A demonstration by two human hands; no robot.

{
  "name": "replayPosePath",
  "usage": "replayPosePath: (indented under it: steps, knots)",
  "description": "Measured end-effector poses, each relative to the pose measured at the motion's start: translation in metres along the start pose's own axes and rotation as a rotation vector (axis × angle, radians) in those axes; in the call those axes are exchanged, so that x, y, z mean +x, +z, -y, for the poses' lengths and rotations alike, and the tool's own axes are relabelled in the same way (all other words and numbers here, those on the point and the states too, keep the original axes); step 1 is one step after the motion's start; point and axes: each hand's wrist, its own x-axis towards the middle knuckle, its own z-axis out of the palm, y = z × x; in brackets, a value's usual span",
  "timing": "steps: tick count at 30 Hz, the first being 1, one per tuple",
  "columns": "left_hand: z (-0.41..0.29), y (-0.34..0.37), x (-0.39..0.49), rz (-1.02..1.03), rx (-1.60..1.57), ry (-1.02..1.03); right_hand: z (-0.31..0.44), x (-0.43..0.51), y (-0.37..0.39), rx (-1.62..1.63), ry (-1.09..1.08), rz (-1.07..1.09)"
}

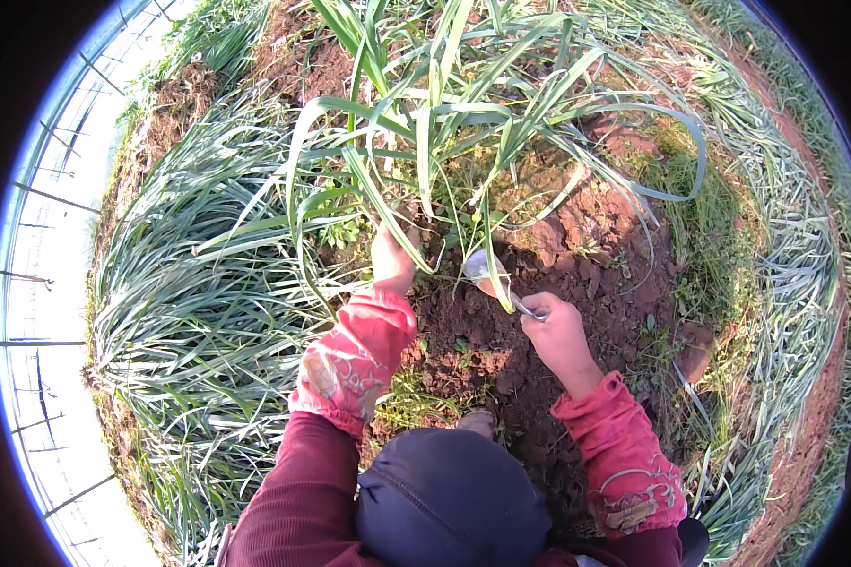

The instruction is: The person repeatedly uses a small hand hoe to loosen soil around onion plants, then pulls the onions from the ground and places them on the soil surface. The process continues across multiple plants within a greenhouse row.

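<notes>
My left hand [393, 259] reaches in at the foot of a tall leek-like plant [425, 135] and is closed around its lower stalks. Leaves cross in front of the fingers and partly hide the hold. In my right hand [559, 339] is the handle of a metal hand trowel [481, 268]. Its blade points up and left, towards the foot of the plants, and a drooping leaf crosses over it. Dug, crumbly brown soil [468, 319] lies below both hands. Red patterned sleeve covers [358, 354] are on both forearms.
To the left, long green leaves [206, 283] lie flattened in a thick bank. Another strip of leaves [798, 283] runs along the right, beside low weeds [709, 248]. A pale sheet wall with thin bars [49, 340] stands at far left. A shoe [476, 422] shows below.
</notes>
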Motion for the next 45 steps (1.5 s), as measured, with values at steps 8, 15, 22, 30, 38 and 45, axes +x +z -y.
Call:
replayPosePath:
  steps: [8,15,22,30,38,45]
  knots:
    - [0.032,0.074,0.083,0.209,-0.144,-0.032,0.007,0.128,0.077,1.346,0.528,0.121]
    - [-0.009,0.068,0.104,0.173,-0.381,-0.351,0.008,0.129,0.122,0.025,-0.113,-0.261]
    - [-0.052,0.041,0.036,0.146,-0.822,-0.516,-0.029,0.109,0.122,0.106,-0.036,-0.185]
    - [0.002,-0.052,0.018,-0.193,-0.080,-0.322,0.058,0.127,0.050,0.719,0.400,0.552]
    - [0.030,-0.039,0.063,0.104,-0.501,-0.233,0.036,0.086,0.147,-0.179,-0.188,0.131]
    - [-0.005,-0.055,0.049,-0.110,-0.731,-0.602,-0.018,0.070,0.150,-0.012,-0.226,-0.064]
